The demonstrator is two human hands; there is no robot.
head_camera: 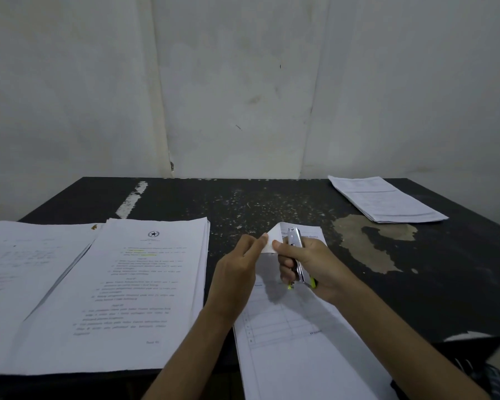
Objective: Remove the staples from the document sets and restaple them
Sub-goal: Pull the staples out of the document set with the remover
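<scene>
A white document set [289, 339] lies in front of me on the dark table [243, 203], its near end hanging over the front edge. Its top left corner is folded up. My left hand [237, 272] pinches that folded corner between thumb and fingers. My right hand [309, 264] grips a small silver stapler [296, 249] with a yellow-green end, held over the top of the same set, and its thumb touches the folded corner too. The staple itself cannot be made out.
A thick stack of printed documents [145, 290] lies at the left, beside more loose sheets [26, 269] at the far left. Another pile of papers [384, 197] sits at the back right corner. A worn pale patch [370, 243] marks the table. A wall rises behind.
</scene>
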